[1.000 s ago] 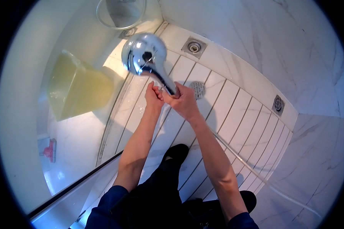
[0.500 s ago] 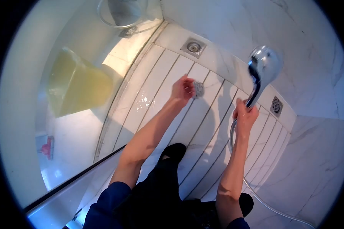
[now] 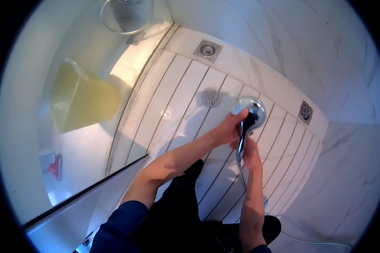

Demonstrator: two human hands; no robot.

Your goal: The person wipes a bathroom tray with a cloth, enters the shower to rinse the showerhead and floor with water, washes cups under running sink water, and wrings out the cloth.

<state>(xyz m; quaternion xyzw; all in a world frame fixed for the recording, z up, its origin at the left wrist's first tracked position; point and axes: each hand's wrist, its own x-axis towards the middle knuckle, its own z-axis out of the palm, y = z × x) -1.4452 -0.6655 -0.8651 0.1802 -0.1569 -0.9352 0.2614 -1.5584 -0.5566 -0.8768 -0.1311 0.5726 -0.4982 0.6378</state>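
Observation:
A chrome shower head (image 3: 257, 110) is in front of me, its handle slanting down toward me. My left hand (image 3: 228, 130) is closed around its neck, thumb on top. Close against the lower handle is my right hand (image 3: 252, 155); its fingers are blurred and partly behind the handle, so its hold is unclear. A round, slotted metal drain cover (image 3: 211, 97) lies on the white slatted floor (image 3: 183, 107), beyond my left hand and apart from it. Farther off, a square floor drain (image 3: 207, 50) shows its round inner opening.
A glass panel (image 3: 82, 192) with a dark edge stands at my left. Behind glass are a yellow-green translucent piece (image 3: 86, 99) and a pink-red item (image 3: 55, 167). Another drain grate (image 3: 305, 111) sits by the right marble wall (image 3: 346, 168). The shower hose (image 3: 312, 242) trails at lower right.
My left hand has moved right, away from beside the drain cover, onto the shower head. The shower head has come down and left, nearer the floor's middle. The drain cover stays on the floor.

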